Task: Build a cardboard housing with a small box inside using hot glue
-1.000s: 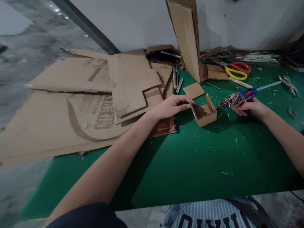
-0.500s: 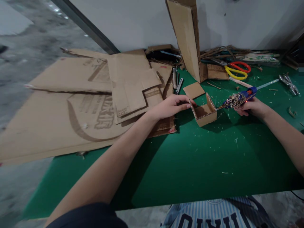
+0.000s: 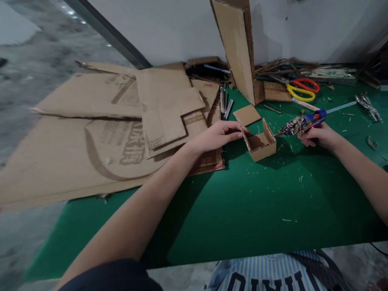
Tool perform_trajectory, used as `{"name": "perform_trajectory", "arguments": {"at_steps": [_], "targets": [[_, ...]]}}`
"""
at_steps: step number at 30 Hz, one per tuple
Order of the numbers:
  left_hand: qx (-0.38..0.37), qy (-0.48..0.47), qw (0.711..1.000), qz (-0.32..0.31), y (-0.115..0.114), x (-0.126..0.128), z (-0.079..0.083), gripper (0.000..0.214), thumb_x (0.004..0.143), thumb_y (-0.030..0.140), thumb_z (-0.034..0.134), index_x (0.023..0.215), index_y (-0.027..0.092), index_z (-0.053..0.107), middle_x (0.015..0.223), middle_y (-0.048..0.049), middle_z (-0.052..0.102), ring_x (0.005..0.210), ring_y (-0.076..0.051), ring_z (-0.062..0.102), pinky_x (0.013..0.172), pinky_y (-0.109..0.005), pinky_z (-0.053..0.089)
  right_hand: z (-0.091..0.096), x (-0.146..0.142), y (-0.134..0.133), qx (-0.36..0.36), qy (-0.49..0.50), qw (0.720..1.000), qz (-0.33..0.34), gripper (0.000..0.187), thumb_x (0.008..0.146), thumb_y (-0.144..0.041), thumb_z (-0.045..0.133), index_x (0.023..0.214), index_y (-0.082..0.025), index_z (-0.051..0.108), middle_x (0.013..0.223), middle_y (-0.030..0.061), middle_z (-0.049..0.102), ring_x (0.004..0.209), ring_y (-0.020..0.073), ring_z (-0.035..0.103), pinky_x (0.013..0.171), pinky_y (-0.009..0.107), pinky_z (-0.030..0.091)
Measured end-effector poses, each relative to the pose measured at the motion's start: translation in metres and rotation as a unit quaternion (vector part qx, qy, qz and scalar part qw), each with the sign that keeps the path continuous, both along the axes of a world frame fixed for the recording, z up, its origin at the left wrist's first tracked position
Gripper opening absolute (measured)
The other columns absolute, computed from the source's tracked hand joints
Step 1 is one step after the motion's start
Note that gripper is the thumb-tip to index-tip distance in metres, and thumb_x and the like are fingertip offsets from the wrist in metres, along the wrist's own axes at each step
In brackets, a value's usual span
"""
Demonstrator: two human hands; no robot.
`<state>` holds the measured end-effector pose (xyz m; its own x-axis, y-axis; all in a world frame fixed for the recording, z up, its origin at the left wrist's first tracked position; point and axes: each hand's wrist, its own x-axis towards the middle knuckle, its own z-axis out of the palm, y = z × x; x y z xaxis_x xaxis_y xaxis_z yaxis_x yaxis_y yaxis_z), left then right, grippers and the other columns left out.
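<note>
A small open-topped cardboard box (image 3: 263, 152) stands on the green table, right of centre. My left hand (image 3: 222, 134) grips its left wall, thumb outside and fingertips partly hidden behind the wall. In my right hand (image 3: 323, 136) is a blue hot glue gun (image 3: 317, 117), its front caked with cardboard shreds and a clear glue stick poking out of its back. The gun's nozzle points left, at the upper right corner of the box; whether it touches I cannot tell. Just behind the box lies a flat cardboard square (image 3: 247, 115).
Stacked cardboard sheets (image 3: 115, 137) cover the left side and overhang the table edge. Scissors (image 3: 301, 89) with red and yellow handles lie at the back right, near an upright cardboard piece (image 3: 239, 48). A utility knife (image 3: 228, 109) lies behind my left hand.
The glue gun in my right hand has shifted slightly left, its nozzle nearer the box's rear right corner. My left hand and the box hold still.
</note>
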<state>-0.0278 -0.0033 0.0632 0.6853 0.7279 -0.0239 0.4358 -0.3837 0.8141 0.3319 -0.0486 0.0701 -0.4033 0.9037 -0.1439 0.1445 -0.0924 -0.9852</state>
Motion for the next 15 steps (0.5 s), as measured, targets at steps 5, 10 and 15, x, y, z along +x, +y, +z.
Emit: {"name": "perform_trajectory", "arguments": {"at_steps": [5,10,15], "targets": [[-0.001,-0.010,1.000,-0.006,-0.0002,0.0006,0.0007,0.041,0.098,0.057,0.063,0.112,0.021,0.077,0.117,-0.0076,0.079,0.111,-0.023,0.072,0.103,-0.037,0.056,-0.0032,-0.0015,0.0007,0.003,0.015,1.000,-0.010,0.020,0.066,-0.030,0.072,0.056,-0.021,0.058,0.044,-0.0035,0.052,0.034,0.0079,0.038,0.039,0.028,0.028],[-0.008,-0.016,1.000,-0.010,-0.0004,0.0003,0.0008,0.039,0.098,0.054,0.063,0.115,0.022,0.078,0.119,-0.0083,0.079,0.113,-0.022,0.073,0.103,-0.036,0.055,-0.0064,-0.0007,0.0021,0.016,0.024,1.000,-0.009,0.020,0.069,-0.029,0.072,0.056,-0.022,0.058,0.044,-0.0046,0.050,0.034,0.0077,0.037,0.042,0.030,0.031],[-0.006,-0.016,1.000,-0.012,-0.0001,0.0002,-0.0001,0.038,0.099,0.052,0.063,0.115,0.022,0.077,0.119,-0.0074,0.079,0.112,-0.022,0.072,0.101,-0.036,0.055,-0.0063,-0.0016,0.0027,0.024,0.015,0.999,-0.018,0.016,0.070,-0.027,0.070,0.058,-0.021,0.060,0.043,-0.0043,0.049,0.035,0.0080,0.036,0.042,0.030,0.032]]}}
